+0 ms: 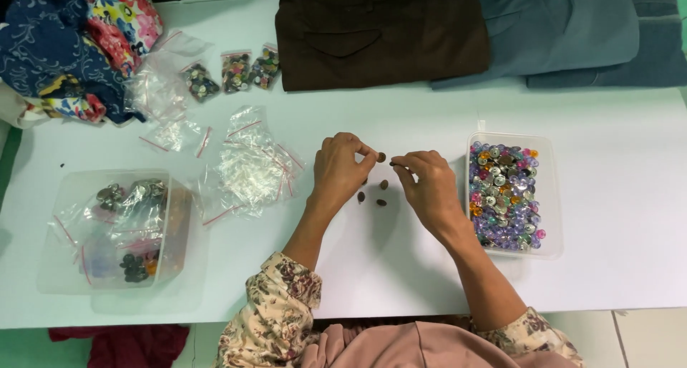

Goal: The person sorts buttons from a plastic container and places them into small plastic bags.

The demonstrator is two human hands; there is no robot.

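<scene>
At the table's middle, the left hand (pixel 342 169) pinched a small brown button (pixel 381 157) between thumb and fingertip. The right hand (pixel 428 185) pinched something dark at its fingertips, too small to identify. Three more brown buttons (pixel 373 194) lay loose on the white table (pixel 630 218) just below the hands. At three o'clock stood a tray of mixed buttons (pixel 504 196), apparently mostly unsorted. At eleven o'clock, three filled bags (pixel 232 73) looked finished; empty bags (pixel 250 167) at nine o'clock waited. The tub (pixel 114 228) at eight o'clock held bagged contents, blurred by plastic. Folded trousers (pixel 379 31) at twelve o'clock were cut off.
</scene>
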